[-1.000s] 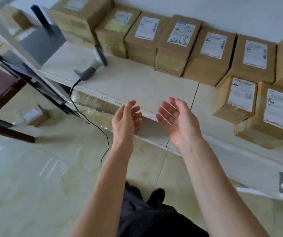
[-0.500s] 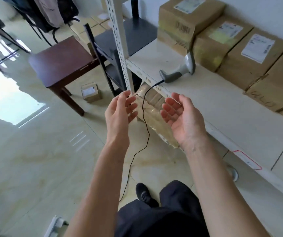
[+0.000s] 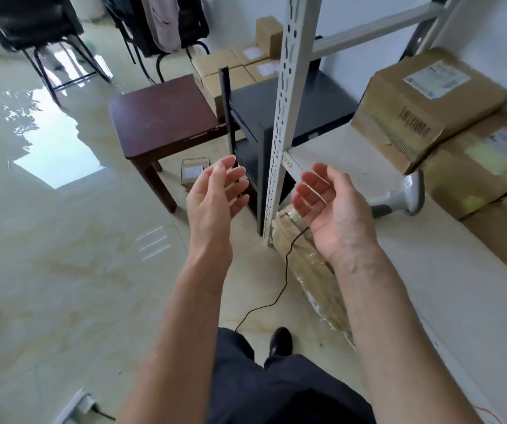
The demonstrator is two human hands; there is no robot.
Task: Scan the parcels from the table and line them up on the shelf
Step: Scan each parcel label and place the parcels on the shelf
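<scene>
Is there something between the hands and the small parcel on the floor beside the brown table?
Nothing visible blocks it. Both the left hand and the right hand are empty, and the small parcel lies on open floor just beyond the left fingertips, beside the brown table.

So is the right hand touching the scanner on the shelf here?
Apart. The head view shows the right hand open in mid-air, with bare shelf visible between it and the scanner lying by the boxes.
</scene>
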